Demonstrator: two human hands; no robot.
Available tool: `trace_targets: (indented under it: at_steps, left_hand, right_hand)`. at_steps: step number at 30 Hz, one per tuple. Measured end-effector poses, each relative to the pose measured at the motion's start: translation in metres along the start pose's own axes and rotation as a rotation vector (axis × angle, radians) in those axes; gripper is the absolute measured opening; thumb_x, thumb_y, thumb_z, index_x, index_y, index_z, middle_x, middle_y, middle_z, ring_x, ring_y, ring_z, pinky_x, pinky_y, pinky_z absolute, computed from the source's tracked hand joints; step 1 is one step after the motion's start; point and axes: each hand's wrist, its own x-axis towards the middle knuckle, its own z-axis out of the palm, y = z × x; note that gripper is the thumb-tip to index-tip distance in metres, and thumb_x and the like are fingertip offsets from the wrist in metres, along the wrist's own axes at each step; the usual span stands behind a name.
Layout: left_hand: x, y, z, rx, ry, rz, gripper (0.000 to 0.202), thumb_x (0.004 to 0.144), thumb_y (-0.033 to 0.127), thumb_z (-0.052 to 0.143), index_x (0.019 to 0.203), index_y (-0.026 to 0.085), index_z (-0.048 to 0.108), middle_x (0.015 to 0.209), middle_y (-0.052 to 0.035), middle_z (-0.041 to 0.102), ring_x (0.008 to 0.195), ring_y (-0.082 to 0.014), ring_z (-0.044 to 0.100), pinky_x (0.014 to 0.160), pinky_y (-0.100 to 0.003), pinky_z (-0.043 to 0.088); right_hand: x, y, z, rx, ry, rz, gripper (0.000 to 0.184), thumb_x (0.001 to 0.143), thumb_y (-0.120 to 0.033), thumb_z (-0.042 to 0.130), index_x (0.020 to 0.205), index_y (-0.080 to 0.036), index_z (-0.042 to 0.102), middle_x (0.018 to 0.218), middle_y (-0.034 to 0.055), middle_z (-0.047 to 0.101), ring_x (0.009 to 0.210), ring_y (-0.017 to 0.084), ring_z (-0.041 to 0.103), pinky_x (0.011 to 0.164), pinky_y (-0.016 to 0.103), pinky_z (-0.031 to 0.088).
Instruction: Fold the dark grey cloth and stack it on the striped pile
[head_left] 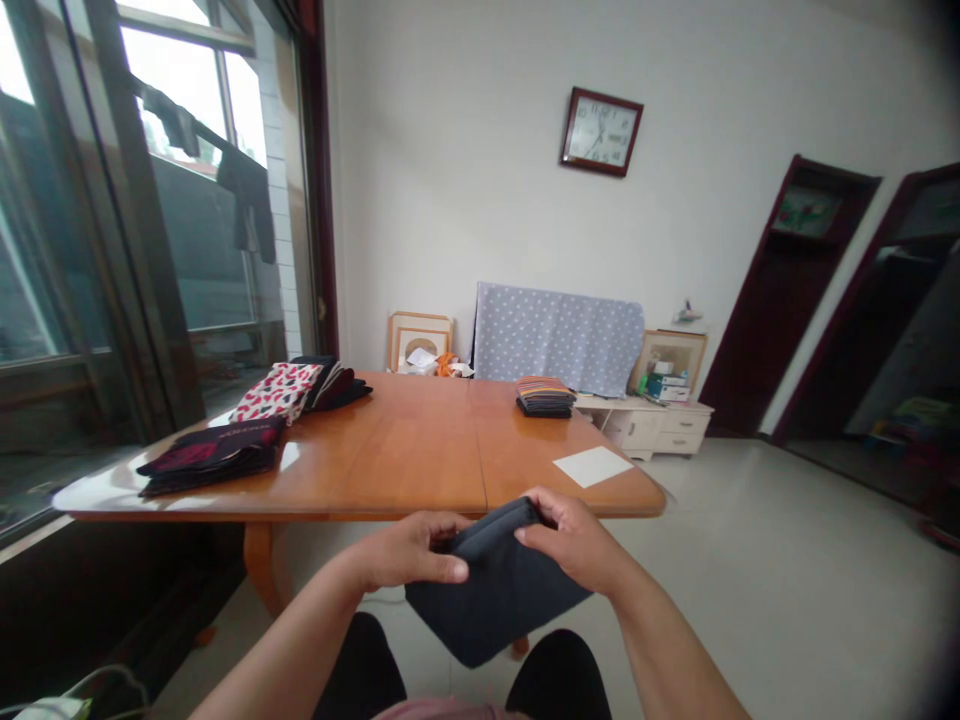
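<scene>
- L hand: fingers curled, thumb side on top, closed on the left part of the upper edge of a dark navy fabric piece. Not fully fisted, just a firm hold.
- R hand: partly closed, fingers pinching the upper right corner of the same piece.
- Fabric hangs free btwn & below my hands, over my lap, not touching the table. Can't tell if it's a folded cloth or a flat pouch.
- Best grip here: both hands level, pinch the top edge evenly, keep the fold line straight & the hanging part free of twists.
- Black trouser knees just below the fabric.
- Long honey-brown wooden table, glossy, w/ a seam across the top, right in front of me.
- On it, left end: dark folded stack w/ red panel, red-&-white patterned fabric, dark folded pile.
- Far side: striped multicolour folded stack. Near right corner: flat white sheet.
- Beyond: low cream drawer cabinet, grey polka-dot cloth draped on the wall side, wooden picture frames.
- Room: pale tiled floor, dark-red square wall clock, big glazed window on my left, dark-framed doorway on my right.
</scene>
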Motion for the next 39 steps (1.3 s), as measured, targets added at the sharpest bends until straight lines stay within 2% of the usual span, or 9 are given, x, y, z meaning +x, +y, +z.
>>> trace_targets:
  at_steps: [4,7,11,14,16,21,28,33,39]
  left_hand:
    - [0.012,0.007,0.01,0.236,0.1,0.132,0.043,0.08,0.038,0.076,0.12,0.022,0.071,0.111,-0.0048,0.073,0.1,-0.0276,0.065,0.082,-0.029,0.047]
    - [0.019,0.006,0.01,0.264,0.2,0.149,0.032,0.085,0.041,0.071,0.109,0.019,0.075,0.101,-0.0046,0.073,0.092,-0.025,0.064,0.077,-0.027,0.047]
    - [0.017,0.009,0.006,0.068,0.24,0.093,0.027,0.087,0.039,0.071,0.103,0.018,0.074,0.098,-0.0052,0.072,0.088,-0.0226,0.065,0.077,-0.028,0.049]
    - [0.012,0.013,0.002,-0.172,0.24,0.071,0.032,0.088,0.037,0.07,0.115,0.019,0.07,0.106,-0.0077,0.073,0.093,-0.0244,0.069,0.083,-0.032,0.052]
    - [0.01,0.014,0.0,-0.288,0.271,0.085,0.037,0.089,0.034,0.07,0.122,0.02,0.067,0.11,-0.0094,0.073,0.095,-0.0255,0.07,0.087,-0.035,0.053]
    - [0.009,0.014,-0.002,-0.447,0.348,0.123,0.038,0.088,0.029,0.072,0.124,0.019,0.066,0.114,-0.0115,0.073,0.093,-0.0247,0.072,0.088,-0.037,0.054]
    - [0.005,0.009,-0.005,-0.47,0.337,0.104,0.041,0.086,0.029,0.075,0.125,0.019,0.066,0.117,-0.0121,0.073,0.097,-0.0262,0.072,0.091,-0.039,0.054]
    - [0.005,0.012,-0.007,-0.403,0.325,0.091,0.04,0.086,0.032,0.075,0.123,0.019,0.067,0.113,-0.0114,0.074,0.095,-0.0251,0.072,0.091,-0.039,0.054]
    - [0.005,0.023,-0.003,-0.229,0.277,0.069,0.042,0.086,0.038,0.074,0.123,0.02,0.068,0.109,-0.009,0.074,0.093,-0.0238,0.07,0.086,-0.034,0.053]
  right_hand:
    - [0.001,-0.006,0.008,-0.049,-0.003,-0.029,0.01,0.08,-0.029,0.071,0.088,-0.022,0.07,0.083,-0.002,0.068,0.079,0.018,0.057,0.071,0.028,0.043]
    - [0.001,-0.008,0.007,0.043,-0.009,-0.011,0.022,0.079,-0.039,0.076,0.093,-0.022,0.071,0.088,-0.0001,0.071,0.085,0.02,0.061,0.075,0.03,0.046]
    - [-0.003,-0.004,-0.008,0.323,0.03,0.09,0.051,0.083,-0.061,0.068,0.116,-0.023,0.069,0.109,0.0075,0.073,0.104,0.027,0.065,0.091,0.039,0.047]
    - [-0.007,0.004,-0.016,0.519,0.132,0.116,0.068,0.078,-0.076,0.062,0.121,-0.023,0.068,0.116,0.0123,0.072,0.112,0.03,0.064,0.099,0.045,0.045]
    - [-0.01,0.008,-0.013,0.618,0.116,0.093,0.077,0.071,-0.079,0.067,0.125,-0.025,0.067,0.126,0.0128,0.069,0.12,0.032,0.061,0.103,0.047,0.043]
    - [-0.012,0.006,0.014,0.631,-0.039,0.068,0.078,0.059,-0.061,0.088,0.126,-0.025,0.068,0.13,0.0119,0.067,0.129,0.034,0.055,0.109,0.052,0.039]
    - [0.0,0.009,0.027,0.45,0.156,-0.026,0.051,0.071,-0.044,0.086,0.117,-0.024,0.074,0.127,0.0065,0.07,0.129,0.031,0.056,0.117,0.051,0.032]
    - [-0.004,0.007,0.021,0.449,0.092,-0.043,0.054,0.073,-0.044,0.084,0.122,-0.025,0.07,0.13,0.0062,0.068,0.128,0.031,0.056,0.117,0.053,0.033]
    - [-0.006,0.006,-0.009,0.311,-0.019,-0.022,0.076,0.073,-0.046,0.084,0.139,-0.025,0.054,0.144,0.0106,0.057,0.133,0.031,0.051,0.114,0.05,0.036]
